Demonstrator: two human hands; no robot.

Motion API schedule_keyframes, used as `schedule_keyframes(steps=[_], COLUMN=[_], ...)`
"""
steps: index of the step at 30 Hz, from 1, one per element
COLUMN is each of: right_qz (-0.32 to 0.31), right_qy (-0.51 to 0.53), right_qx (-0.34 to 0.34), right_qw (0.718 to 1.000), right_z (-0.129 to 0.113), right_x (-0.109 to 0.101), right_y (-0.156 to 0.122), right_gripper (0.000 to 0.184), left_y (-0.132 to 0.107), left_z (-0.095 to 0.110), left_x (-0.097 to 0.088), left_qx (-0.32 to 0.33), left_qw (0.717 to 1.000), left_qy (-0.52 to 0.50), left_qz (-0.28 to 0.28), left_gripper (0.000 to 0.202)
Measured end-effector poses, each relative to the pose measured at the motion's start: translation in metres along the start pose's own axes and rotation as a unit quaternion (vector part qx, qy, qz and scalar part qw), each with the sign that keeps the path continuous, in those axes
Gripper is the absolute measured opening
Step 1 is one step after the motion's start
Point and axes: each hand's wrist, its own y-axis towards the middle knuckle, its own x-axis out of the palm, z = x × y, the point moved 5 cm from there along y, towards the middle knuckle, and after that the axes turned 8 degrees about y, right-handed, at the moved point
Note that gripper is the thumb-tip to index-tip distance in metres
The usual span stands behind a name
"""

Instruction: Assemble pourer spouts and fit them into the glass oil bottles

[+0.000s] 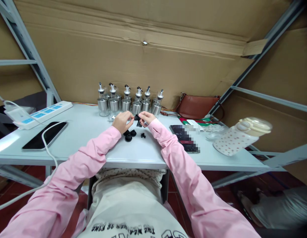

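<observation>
Evidently, both hands are pinched narrow: the left hand [123,121] and right hand [146,119] meet fingertip to fingertip on a small black part [136,117]. It sits at three o'clock from the left hand and nine from the right. More black bits [139,124] show just beneath the right fingers; whether held or lying loose, I cannot tell. Taking that part as centre, round black caps [128,138] lie near at seven o'clock, tiny black pieces [143,135] at five. Glass-and-metal bottles [136,107] stand at twelve. Farther out come a phone [184,138] at four and a power strip [46,114] at nine.
</observation>
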Motion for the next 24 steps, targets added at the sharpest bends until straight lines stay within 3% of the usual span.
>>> schedule_keyframes(steps=[5,14,24], right_qz=[-0.035,-0.035,-0.038], right_qy=[-0.015,-0.041,-0.013], right_qx=[-0.007,0.000,-0.017], right_qw=[0.999,0.999,0.999], right_z=[0.003,0.002,0.002], right_x=[0.001,0.001,0.003], right_y=[0.001,-0.001,0.000], right_gripper=[0.045,0.046,0.046], left_y=[0.000,-0.006,-0.004], left_z=[0.000,0.001,0.003], left_x=[0.000,0.012,0.011], left_qx=[-0.012,0.003,0.024], left_qw=[1.000,0.998,0.994], left_qy=[-0.002,-0.044,-0.091], left_qz=[-0.003,-0.053,-0.053], left_gripper=[0.008,0.019,0.020])
